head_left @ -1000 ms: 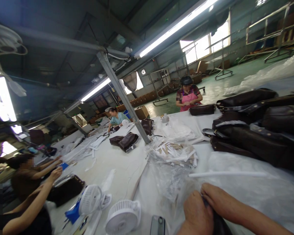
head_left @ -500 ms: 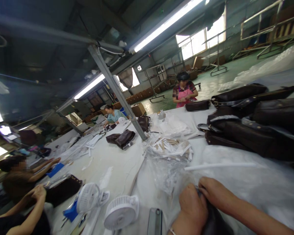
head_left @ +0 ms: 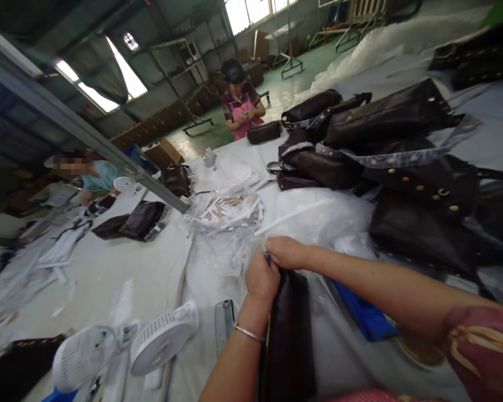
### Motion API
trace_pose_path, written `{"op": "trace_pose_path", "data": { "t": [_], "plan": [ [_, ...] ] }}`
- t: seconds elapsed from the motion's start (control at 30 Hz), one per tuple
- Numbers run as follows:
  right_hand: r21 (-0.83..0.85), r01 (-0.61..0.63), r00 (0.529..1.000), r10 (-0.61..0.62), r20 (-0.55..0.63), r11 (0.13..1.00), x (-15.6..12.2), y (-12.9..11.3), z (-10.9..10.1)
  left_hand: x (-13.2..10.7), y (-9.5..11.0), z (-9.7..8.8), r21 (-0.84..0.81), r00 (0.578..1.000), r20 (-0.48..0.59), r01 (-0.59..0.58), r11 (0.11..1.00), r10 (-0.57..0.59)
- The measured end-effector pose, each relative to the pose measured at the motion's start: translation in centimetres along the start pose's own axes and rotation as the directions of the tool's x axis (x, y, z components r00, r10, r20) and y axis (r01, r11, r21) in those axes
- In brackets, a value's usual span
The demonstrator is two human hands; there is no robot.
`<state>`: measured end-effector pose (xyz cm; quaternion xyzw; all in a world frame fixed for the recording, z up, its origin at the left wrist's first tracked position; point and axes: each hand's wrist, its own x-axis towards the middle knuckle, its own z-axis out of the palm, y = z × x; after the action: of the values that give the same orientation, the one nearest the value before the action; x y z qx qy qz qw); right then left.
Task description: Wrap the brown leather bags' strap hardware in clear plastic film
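A dark brown leather bag [head_left: 291,329] stretches from the bottom of the view up to my two hands, at the table's near side. My left hand [head_left: 261,277], with a bangle at its wrist, is closed on the bag's far end. Right beside it, my right hand [head_left: 285,252] has its fingers closed on the same end. The small part pinched between my fingers is hidden. Clear plastic [head_left: 218,245] lies just beyond my hands. To the left of my left wrist lies a phone-like grey object [head_left: 224,324].
Several dark bags [head_left: 419,167] are piled at the right. Two white fans [head_left: 163,340] stand at the lower left. Paper strips [head_left: 230,209] lie heaped ahead, near a metal post [head_left: 151,187]. A blue tray [head_left: 364,312] is under my right forearm. Co-workers [head_left: 243,106] work across the table.
The view has swung right and down, so more of the bag pile and my forearms shows. Both hands keep their hold on the bag. The nearby co-worker at the left has left the view.
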<state>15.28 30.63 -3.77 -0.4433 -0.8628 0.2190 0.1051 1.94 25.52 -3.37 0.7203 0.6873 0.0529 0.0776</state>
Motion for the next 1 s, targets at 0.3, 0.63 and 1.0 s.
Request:
{"op": "trace_pose_path", "data": {
  "t": [0.3,0.63,1.0],
  "plan": [
    [0.397,0.001,1.0,-0.003,0.004,0.918,1.3,3.7,0.9,0.4,-0.5,0.2,0.007,0.997,-0.03,-0.071,0.997,0.071],
    [0.605,0.341,0.903,-0.43,0.004,0.72,1.7,5.7,1.7,1.0,-1.7,-0.1,-0.267,0.994,0.029,-0.09,0.959,0.102],
    [0.652,0.132,0.987,-0.042,-0.153,0.746,-0.1,3.7,2.3,-1.4,-8.4,-2.4,-0.687,0.859,0.471,0.216,0.694,0.199]
  ]
}}
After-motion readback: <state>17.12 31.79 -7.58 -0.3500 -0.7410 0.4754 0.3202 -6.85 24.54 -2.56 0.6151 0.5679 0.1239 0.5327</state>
